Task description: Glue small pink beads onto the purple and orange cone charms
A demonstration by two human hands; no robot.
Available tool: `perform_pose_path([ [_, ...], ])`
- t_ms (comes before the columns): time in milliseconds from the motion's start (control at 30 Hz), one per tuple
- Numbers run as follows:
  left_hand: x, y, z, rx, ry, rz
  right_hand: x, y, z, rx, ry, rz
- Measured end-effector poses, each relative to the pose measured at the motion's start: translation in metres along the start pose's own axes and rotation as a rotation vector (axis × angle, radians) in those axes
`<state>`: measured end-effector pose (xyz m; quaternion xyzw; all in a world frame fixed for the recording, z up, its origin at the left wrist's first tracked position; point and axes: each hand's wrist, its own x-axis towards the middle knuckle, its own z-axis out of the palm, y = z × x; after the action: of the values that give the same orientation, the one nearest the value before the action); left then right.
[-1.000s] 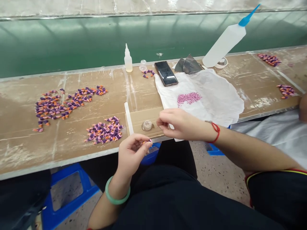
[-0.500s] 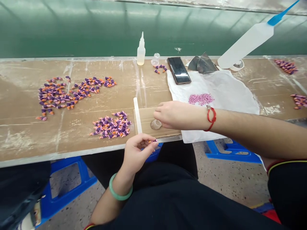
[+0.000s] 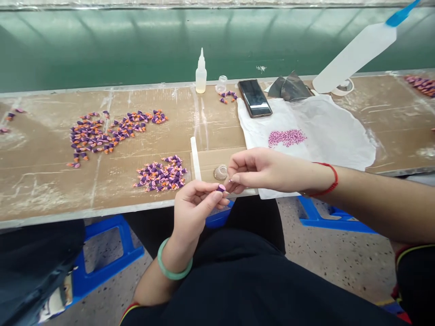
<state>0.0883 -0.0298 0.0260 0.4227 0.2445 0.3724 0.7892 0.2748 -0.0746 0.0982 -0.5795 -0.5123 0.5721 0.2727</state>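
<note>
One long bench (image 3: 41,194) is running across the frame, with one white plastic sheet (image 3: 340,136) lying at right. Two large heaps of purple-and-orange cones (image 3: 102,136) are sitting left of centre, and one large squeeze bottle (image 3: 353,56) is leaning at upper right. At lower centre, the right hand (image 3: 268,170) is closing narrowly, and whether it holds anything is too small to tell. The left hand (image 3: 193,210) is pinching with thumb and fingers. One phone (image 3: 254,98) is lying at top centre, one dropper bottle (image 3: 201,79) is standing near it, and one purple-tipped cone (image 3: 221,187) is sitting in the left hand's grip, just beside the right hand's fingertips (image 3: 231,179).
</note>
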Motion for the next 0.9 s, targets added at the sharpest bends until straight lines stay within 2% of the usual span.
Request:
perform_pose_path([
  [67, -0.004, 0.001, 0.006, 0.024, 0.001, 0.017, -0.009, -0.002, 0.005, 0.047, -0.016, 0.013],
  [367, -0.021, 0.002, 0.022, 0.109, -0.041, 0.109, -0.038, -0.007, 0.014, -0.102, 0.095, -0.136],
  [600, -0.026, 0.003, 0.027, 0.108, -0.101, 0.121, -0.046, -0.006, 0.016, -0.105, 0.081, -0.175],
  [900, -0.028, 0.007, 0.032, 0.189, -0.097, 0.159, -0.055, -0.011, 0.018, -0.292, 0.135, -0.207],
])
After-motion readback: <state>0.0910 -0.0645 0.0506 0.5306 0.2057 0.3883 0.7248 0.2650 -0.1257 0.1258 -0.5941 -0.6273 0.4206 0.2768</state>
